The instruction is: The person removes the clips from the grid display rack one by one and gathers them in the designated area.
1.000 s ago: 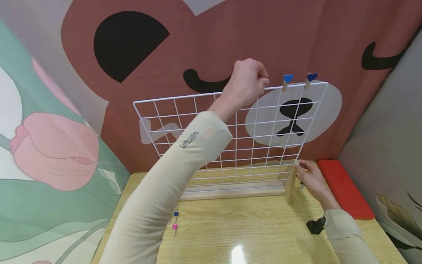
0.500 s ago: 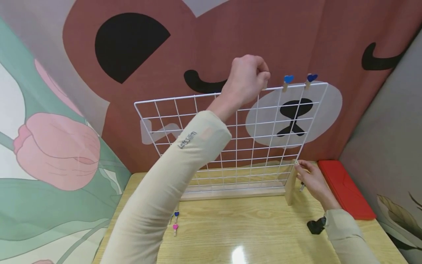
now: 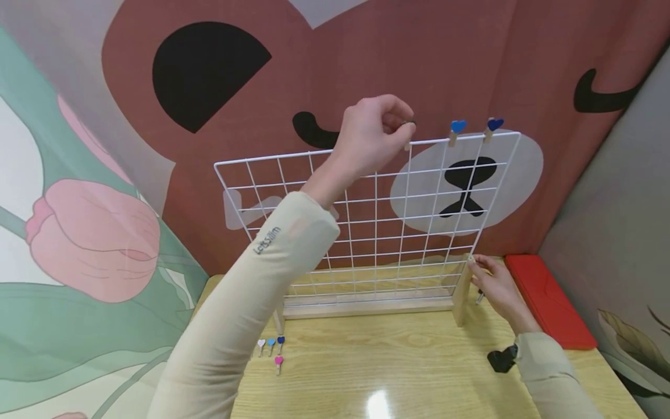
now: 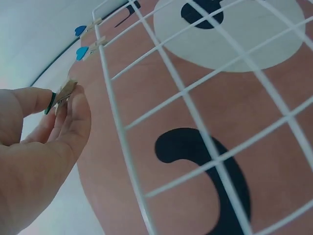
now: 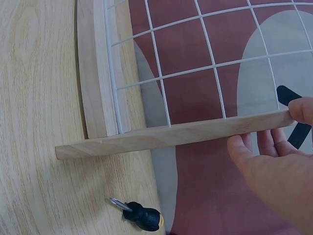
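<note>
Two blue heart clips (image 3: 473, 129) already pegged on top wire of grid panel (image 3: 366, 233). Left hand (image 3: 374, 134) up beside that wire, pinching third wooden clip (image 4: 62, 93) between thumb and fingertips, just clear of wire. Right hand (image 3: 494, 285) gripping wooden end post (image 3: 460, 294), steadying stand on worktop (image 3: 398, 366). Pegging step under way, probably; next calls for squeezing clip open, seating over wire.

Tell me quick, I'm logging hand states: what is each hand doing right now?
Left hand: pinches a small wooden clip beside the wire grid's top edge.
Right hand: fingers grip the wooden foot of the grid stand.
</note>
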Motion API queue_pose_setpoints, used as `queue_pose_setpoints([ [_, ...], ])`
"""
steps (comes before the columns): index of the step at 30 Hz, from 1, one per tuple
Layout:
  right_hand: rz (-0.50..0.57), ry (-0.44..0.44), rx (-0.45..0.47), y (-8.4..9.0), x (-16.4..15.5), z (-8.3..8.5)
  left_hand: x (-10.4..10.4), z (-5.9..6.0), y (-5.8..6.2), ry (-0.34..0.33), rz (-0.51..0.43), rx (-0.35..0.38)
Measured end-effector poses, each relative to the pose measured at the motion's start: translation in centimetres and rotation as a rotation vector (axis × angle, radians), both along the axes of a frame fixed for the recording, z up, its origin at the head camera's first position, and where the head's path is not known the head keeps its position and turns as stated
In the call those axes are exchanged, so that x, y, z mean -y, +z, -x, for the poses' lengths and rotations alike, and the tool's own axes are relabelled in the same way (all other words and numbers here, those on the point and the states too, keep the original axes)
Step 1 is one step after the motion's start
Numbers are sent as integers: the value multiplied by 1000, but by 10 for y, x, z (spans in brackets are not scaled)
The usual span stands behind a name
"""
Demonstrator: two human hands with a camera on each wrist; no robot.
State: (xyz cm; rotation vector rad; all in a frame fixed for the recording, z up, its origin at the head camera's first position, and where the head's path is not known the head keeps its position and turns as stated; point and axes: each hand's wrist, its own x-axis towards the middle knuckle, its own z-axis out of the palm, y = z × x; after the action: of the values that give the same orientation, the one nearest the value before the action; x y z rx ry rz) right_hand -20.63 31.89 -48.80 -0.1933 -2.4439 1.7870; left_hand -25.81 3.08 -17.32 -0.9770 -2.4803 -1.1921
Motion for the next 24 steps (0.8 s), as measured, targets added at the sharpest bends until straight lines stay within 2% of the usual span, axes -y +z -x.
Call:
queue_pose_setpoints([
  [7, -2, 6, 4, 1, -1, 1, 19, -5, -25, -69, -12, -29],
  [16, -2, -8, 12, 1, -5, -1, 37, -3, -48, -75, -18, 38],
  [24, 9, -14, 10, -1, -7, -1, 57, -5, -85, -110, 4, 106],
])
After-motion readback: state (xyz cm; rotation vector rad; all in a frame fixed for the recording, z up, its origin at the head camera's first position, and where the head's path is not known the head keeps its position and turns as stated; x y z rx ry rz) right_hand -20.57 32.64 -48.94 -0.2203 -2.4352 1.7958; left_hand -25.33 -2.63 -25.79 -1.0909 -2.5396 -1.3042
